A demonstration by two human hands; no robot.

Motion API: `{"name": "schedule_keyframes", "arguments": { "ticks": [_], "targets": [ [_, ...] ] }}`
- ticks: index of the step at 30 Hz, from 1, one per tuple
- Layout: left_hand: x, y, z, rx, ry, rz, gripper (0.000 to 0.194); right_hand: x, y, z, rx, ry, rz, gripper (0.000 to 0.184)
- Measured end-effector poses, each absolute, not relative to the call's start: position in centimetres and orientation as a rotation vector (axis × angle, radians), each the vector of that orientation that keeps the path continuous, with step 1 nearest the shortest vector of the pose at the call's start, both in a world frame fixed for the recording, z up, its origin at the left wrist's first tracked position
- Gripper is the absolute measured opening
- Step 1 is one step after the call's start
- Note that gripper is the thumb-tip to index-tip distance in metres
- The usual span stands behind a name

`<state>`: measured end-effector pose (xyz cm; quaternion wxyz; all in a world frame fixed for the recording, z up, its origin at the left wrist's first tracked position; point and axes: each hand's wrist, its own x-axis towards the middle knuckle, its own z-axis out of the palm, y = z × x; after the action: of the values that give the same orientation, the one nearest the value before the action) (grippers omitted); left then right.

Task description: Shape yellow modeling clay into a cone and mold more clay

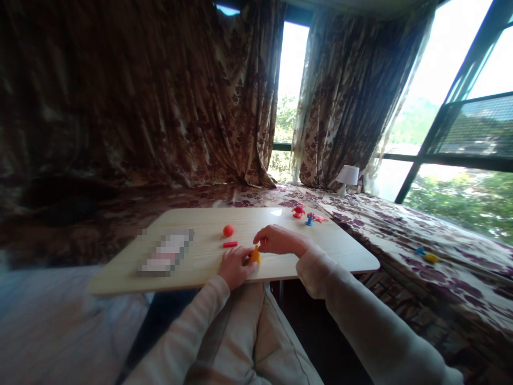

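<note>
My left hand (pixel 235 266) rests at the near edge of the pale table, its fingers and thumb closed around a small yellow toy-like piece (pixel 255 256) with a narrow top. Just above that top, my right hand (pixel 278 239) reaches in from the right with bent fingers drawn together. Whether its fingertips pinch the yellow tip or a tiny part cannot be made out. Beyond my left hand lie a short red stick (pixel 230 244) and an orange-red ball (pixel 228 231), both apart from my fingers.
On the table (pixel 336 251), a blurred-out box-like item (pixel 166 254) lies left. A red figure (pixel 298 212), a blue figure (pixel 310 218) and a pinkish-red piece (pixel 320 218) are far right. A yellow-and-blue item (pixel 431 258) and a white lamp (pixel 348 175) sit on the patterned cloth.
</note>
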<state>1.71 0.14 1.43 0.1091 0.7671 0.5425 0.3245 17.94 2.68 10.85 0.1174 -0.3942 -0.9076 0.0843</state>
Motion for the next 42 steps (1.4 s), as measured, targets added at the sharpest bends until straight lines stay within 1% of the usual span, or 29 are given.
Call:
{"name": "schedule_keyframes", "arguments": {
  "ticks": [4, 7, 13, 17, 30, 38, 42],
  "targets": [
    [1.72, 0.03, 1.64, 2.26, 1.608, 0.926, 0.022, 17.77, 3.09, 9.95, -1.13, -2.685, 0.25, 0.025],
    [1.75, -0.04, 1.74, 2.264, 1.612, 0.918, 0.022, 17.59, 3.17, 9.65, -1.14, -2.677, 0.24, 0.024],
    [1.78, -0.15, 1.87, 2.272, 1.612, 0.917, 0.022, 17.58, 3.02, 10.05, -1.15, -2.668, 0.249, 0.028],
    [1.92, -0.28, 1.94, 2.277, 1.632, 0.904, 0.02, 17.33, 2.71, 10.04, -1.164, -2.664, 0.236, 0.023],
    [2.22, -0.25, 1.64, 2.305, 1.672, 0.935, 0.017, 17.17, 2.66, 10.0, -1.197, -2.679, 0.228, 0.025],
    [2.32, -0.29, 1.79, 2.313, 1.679, 0.892, 0.014, 17.09, 2.59, 10.15, -1.196, -2.695, 0.22, 0.024],
    [2.25, -0.33, 1.74, 2.322, 1.678, 0.874, 0.014, 17.39, 2.79, 9.87, -1.175, -2.723, 0.207, 0.029]
  ]
}}
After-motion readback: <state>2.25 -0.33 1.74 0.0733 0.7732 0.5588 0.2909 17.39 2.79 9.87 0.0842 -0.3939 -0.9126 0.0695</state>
